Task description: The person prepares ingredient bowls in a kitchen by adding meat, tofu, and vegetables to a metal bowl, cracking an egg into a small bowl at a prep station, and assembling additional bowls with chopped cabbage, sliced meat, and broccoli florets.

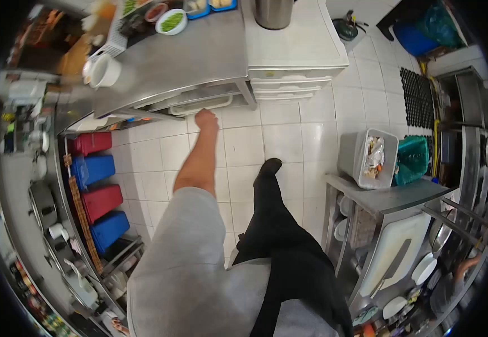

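Resting low beneath the steel tabletop (pixel 188 59), between 11 and 12 o'clock from the middle of the view, is a pale tray (pixel 219 103), shallow, with a rounded corner and a smooth rim. It looks like moulded plastic, so I would judge it light, fairly stiff, hard to break and perhaps slippery if greasy; whether anything lies inside is hidden. The near rim seems the best place to take hold, with the thumb over the edge.

The left hand (pixel 206 118) is near that rim, on a bare forearm reaching up towards 11 o'clock; contact cannot be told. Its fingers are too small and foreshortened to tell whether they are open, closed or gripping something. The right hand is not in view.

Further out, the floor (pixel 283 140) is glossy square tile. Above the tray, the tabletop is brushed metal; at 11 o'clock it carries a round white bowl (pixel 175 32) of chopped green stuff, and at 10 a white cylindrical tub (pixel 107 72). Between 12 and 1 stands a boxy white drawer unit (pixel 300 48) with a shiny metal pot (pixel 273 14) on top. Red and blue plastic boxes (pixel 103 203) line up around 9. At 3 is a grey, straight-walled waste bin (pixel 351 151); at 4, a broad knife (pixel 398 258) lies on a flat pale cutting board (pixel 379 257). At 2, a black rubber mat (pixel 415 98) shows a perforated texture.
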Demonstrator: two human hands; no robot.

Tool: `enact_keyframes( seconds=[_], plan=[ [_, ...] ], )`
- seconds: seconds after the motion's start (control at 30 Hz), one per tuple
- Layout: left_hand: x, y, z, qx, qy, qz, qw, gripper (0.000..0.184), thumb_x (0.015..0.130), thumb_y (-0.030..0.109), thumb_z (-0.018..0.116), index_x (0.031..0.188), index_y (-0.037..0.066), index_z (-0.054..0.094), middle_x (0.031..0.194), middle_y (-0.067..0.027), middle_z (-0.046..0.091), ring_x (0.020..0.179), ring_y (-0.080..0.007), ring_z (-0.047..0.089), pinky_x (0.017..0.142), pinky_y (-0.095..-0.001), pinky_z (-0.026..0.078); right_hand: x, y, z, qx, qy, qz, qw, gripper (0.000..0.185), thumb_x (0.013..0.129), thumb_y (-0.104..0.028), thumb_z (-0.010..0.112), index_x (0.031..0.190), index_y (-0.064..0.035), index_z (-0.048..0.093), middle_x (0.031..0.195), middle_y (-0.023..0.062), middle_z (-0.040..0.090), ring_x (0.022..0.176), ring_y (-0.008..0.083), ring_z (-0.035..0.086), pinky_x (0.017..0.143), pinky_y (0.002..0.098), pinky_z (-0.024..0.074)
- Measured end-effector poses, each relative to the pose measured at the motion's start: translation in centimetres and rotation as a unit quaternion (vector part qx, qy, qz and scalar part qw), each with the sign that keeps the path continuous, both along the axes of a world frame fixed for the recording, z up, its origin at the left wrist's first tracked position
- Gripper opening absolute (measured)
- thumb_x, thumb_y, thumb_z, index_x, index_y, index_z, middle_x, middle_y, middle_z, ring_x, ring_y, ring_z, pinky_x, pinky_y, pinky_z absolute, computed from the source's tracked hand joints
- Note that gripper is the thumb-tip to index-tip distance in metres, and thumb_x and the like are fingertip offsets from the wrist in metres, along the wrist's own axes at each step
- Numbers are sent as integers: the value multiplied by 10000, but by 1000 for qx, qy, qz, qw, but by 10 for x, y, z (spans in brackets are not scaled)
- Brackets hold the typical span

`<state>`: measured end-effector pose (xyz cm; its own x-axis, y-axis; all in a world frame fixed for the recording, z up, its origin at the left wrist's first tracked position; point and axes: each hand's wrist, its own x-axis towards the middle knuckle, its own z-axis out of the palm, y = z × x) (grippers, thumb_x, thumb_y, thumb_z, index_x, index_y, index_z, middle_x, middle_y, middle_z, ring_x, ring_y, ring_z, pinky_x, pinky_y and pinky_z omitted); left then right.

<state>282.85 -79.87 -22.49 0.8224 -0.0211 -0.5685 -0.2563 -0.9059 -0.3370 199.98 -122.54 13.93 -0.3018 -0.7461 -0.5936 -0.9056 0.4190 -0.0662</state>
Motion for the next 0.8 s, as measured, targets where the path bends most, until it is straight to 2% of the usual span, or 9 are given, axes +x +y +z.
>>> enact_keyframes(
  seconds=[0.07,0.1,0.13,0.2,0.47,0.53,0.6,0.67,0.8],
  plan=[
    [42,35,-24,3,1,-7,1000,360,990,259,481,1294,138,630,1336,-61,620,1232,-201,601,935,-333,527,22,3,27,19,13,-53,998,551,940,-367,647,1405,-118,489,1347,190,516,1210,405,515,910,553,493],
    [74,39,-25,32,63,22,997,459,1007,320,433,1404,133,566,1471,-70,546,1358,-204,518,1041,-369,489,29,4,42,25,15,-76,997,562,938,-369,648,1414,-121,480,1360,186,504,1223,405,504,916,557,490],
    [94,26,9,-85,20,231,969,494,1009,357,441,1451,151,521,1501,-69,515,1388,-199,487,1093,-371,449,33,5,55,27,19,-96,995,573,936,-371,650,1422,-125,472,1374,183,493,1236,404,494,922,560,487],
    [131,22,14,-123,-30,274,953,473,1005,346,453,1429,153,538,1476,-69,532,1363,-203,505,1076,-373,458,40,6,78,32,19,-132,991,596,931,-374,652,1439,-132,455,1401,177,469,1262,403,472,934,567,481],
    [169,53,-22,-72,-26,122,990,391,991,302,503,1342,164,604,1377,-65,600,1263,-218,577,1011,-380,496,31,10,122,38,-19,-229,972,693,912,-388,663,1506,-162,386,1509,151,376,1367,399,386,980,593,456],
    [168,61,-32,-58,-20,80,995,371,987,290,516,1321,166,620,1352,-64,617,1238,-222,595,994,-382,506,31,13,119,23,13,-249,968,718,908,-391,665,1522,-169,369,1536,144,352,1393,398,364,992,599,449],
    [166,76,-39,-44,-23,38,998,351,984,279,528,1299,169,636,1327,-63,634,1214,-226,613,978,-384,515,36,7,89,0,137,-279,951,758,889,-394,690,1527,-169,349,1553,145,340,1400,415,352,1028,609,423],
    [163,96,-48,-27,-28,-12,999,332,980,268,540,1277,171,653,1302,-62,651,1189,-229,631,962,-385,525,57,9,83,14,130,-276,952,799,874,-388,713,1533,-154,326,1562,137,334,1403,415,351,1050,619,399],
    [157,155,-80,7,-57,-165,985,296,973,246,565,1234,177,686,1252,-61,685,1139,-237,667,929,-389,544,79,10,71,41,97,-266,958,653,876,-369,721,1435,-135,477,1492,107,430,1369,360,397,1039,609,413]
  ],
)
